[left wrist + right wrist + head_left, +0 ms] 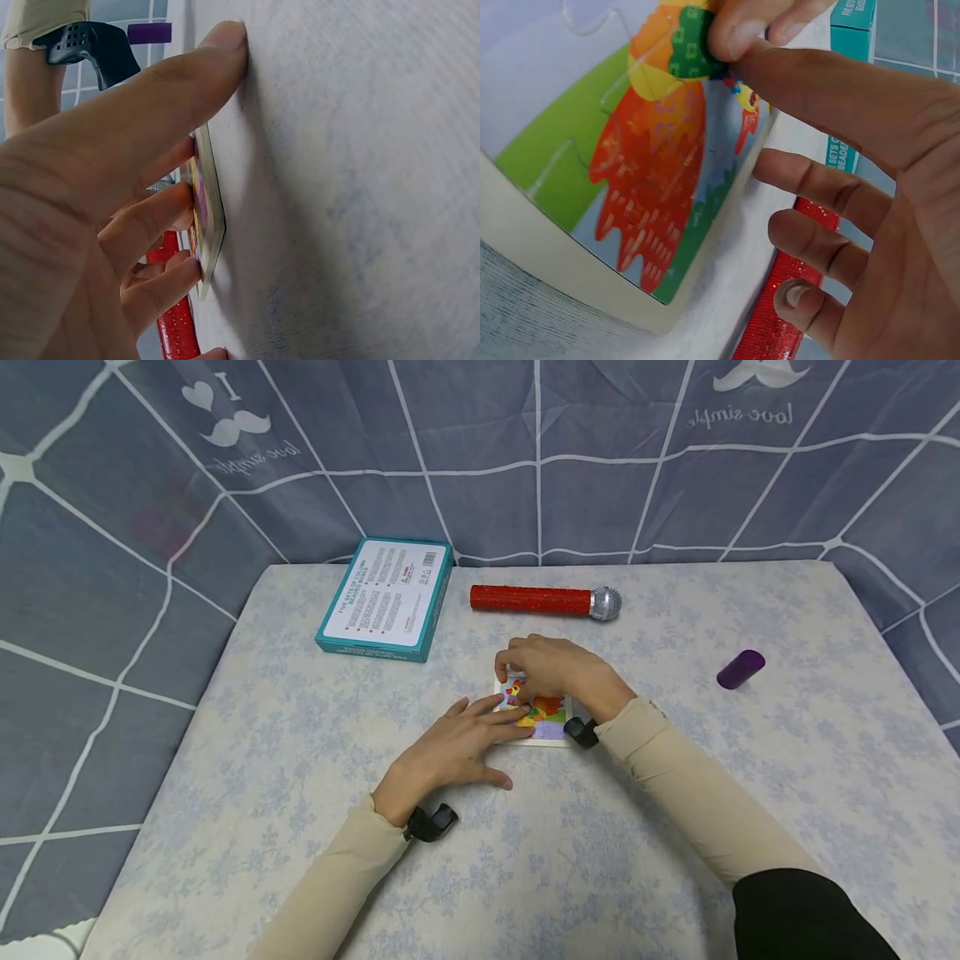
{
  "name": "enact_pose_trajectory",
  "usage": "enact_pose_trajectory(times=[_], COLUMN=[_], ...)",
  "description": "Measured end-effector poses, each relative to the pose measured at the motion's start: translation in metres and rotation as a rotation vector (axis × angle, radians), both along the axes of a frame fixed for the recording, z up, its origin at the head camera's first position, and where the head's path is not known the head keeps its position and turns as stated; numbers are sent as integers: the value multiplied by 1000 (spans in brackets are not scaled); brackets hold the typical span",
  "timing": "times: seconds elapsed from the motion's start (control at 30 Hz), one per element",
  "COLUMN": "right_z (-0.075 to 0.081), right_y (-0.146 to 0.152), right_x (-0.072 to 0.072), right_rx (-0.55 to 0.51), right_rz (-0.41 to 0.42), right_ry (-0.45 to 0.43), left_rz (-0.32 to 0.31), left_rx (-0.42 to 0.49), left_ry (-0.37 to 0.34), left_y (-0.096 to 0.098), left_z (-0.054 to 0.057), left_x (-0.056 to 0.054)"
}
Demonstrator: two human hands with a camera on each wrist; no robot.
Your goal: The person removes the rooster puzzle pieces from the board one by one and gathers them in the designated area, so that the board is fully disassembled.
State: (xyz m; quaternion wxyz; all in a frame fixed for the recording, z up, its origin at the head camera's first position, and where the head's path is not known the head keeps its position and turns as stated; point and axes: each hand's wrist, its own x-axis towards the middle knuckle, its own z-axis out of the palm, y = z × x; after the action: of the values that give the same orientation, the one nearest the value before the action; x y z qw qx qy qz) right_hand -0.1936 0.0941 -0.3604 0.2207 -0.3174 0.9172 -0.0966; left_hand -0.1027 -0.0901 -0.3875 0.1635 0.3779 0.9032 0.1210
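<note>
Puzzle, small rectangular jigsaw, brightly printed, pale-framed (552,730): flat beneath the left fingertips and right thumb. Left hand (453,747): fingers spread, nearly straight, tips on the picture; thumb apart. Right hand (555,668): thumb at the picture, other fingers bent by the far edge; cannot tell whether it clamps a piece or the frame. Handling, as judged: left fingertips flat to steady the frame, right pressure even along the seams. Edges: black wrist-worn camera (581,732), just beside the puzzle's right edge, may catch it. Room: pale flowered tablecloth (570,860) extends nearward of both hands. Beyond the right hand, red glittery microphone with silver mesh head (532,599); well right of it, short purple cylinder (741,669); beyond the left hand, flat teal-and-white box (386,597). Sideways sweeps appear safer than far reaches.
</note>
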Motion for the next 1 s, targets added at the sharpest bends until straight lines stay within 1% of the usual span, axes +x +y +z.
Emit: enact_pose_trajectory(times=[0.07, 0.23, 0.47, 0.7, 1.0], right_z=[0, 0, 5, 9, 9], right_y=[0, 0, -2, -3, -2], right_x=[0, -1, -4, -6, -8], right_rx=[4, 0, 9, 38, 54], right_rz=[1, 0, 7, 1, 8], right_ry=[-5, -21, -42, -71, -95], left_rz=[-1, -7, -17, -15, -15], left_rx=[4, 38, 78, 80, 87], left_ry=[-4, -44, -76, -76, -77], left_y=[0, -1, -2, -3, -2], left_z=[-1, -2, -1, 0, -1], left_x=[0, 0, -1, -1, 0])
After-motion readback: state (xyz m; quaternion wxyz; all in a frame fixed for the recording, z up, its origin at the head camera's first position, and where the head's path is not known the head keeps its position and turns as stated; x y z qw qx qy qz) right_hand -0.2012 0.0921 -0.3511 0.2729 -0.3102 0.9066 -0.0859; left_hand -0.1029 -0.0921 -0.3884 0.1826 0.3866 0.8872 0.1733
